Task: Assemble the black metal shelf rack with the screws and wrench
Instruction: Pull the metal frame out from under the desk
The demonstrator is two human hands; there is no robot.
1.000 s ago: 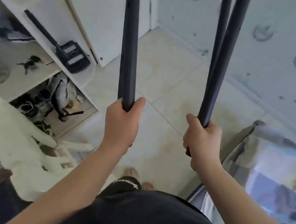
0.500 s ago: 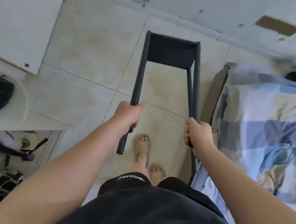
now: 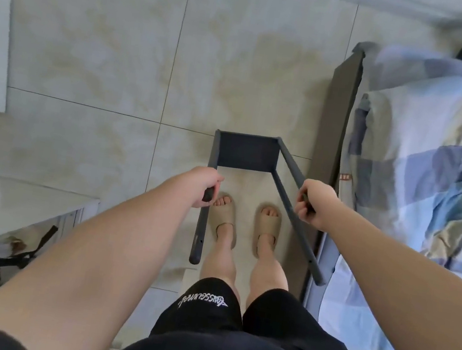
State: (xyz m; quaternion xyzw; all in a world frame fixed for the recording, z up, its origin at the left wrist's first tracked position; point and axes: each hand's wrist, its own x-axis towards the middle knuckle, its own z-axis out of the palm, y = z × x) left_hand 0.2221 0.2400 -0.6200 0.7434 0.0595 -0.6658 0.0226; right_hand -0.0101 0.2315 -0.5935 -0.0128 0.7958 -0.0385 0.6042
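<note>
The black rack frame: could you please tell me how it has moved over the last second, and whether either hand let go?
The rack frame swung down: its posts pointed upward a second ago, and now its shelf end sits low ahead of the slippers, free post ends toward the person. Nothing was let go: the left hand and right hand each still grip a post.

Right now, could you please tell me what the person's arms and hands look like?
The left forearm and right forearm are bare, with no sleeves in view. The left hand and right hand wear no gloves, and no watch, bracelet or ring shows.
</note>
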